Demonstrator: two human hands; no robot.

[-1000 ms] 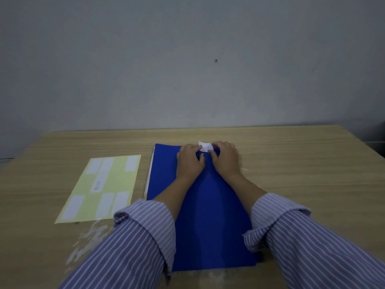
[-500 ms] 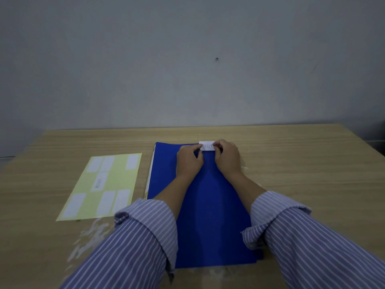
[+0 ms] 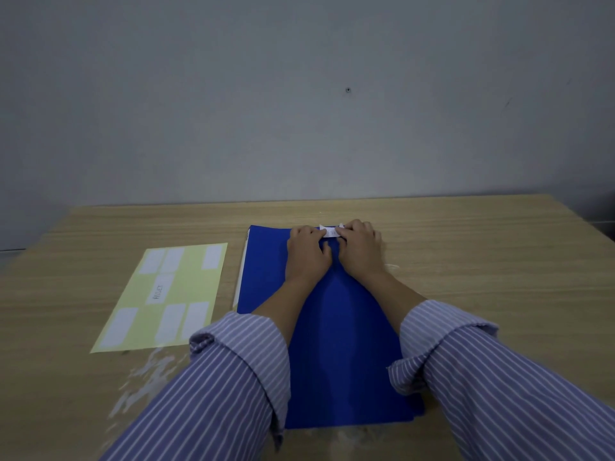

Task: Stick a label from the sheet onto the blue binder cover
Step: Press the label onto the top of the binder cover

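The blue binder cover [image 3: 266,277] lies flat on the wooden table, its long side running away from me. Both hands rest on its far end. A small white label [image 3: 331,231] with dark writing sits at the cover's far edge, pinched between the fingertips of my left hand [image 3: 307,252] and my right hand [image 3: 361,249]. Its two far corners curl upward. The pale yellow label sheet [image 3: 186,287] lies left of the binder, with several white labels on it, one bearing writing.
The wooden table [image 3: 482,277] ends at a grey wall close behind the binder. A shiny scuffed patch [image 3: 143,380] marks the tabletop near the sheet's near edge. My striped sleeves cover the binder's near corners.
The label has been lowered from a raised tilt to lie nearly flat at the cover's far edge. Both hands shifted slightly away from me and pressed closer together.
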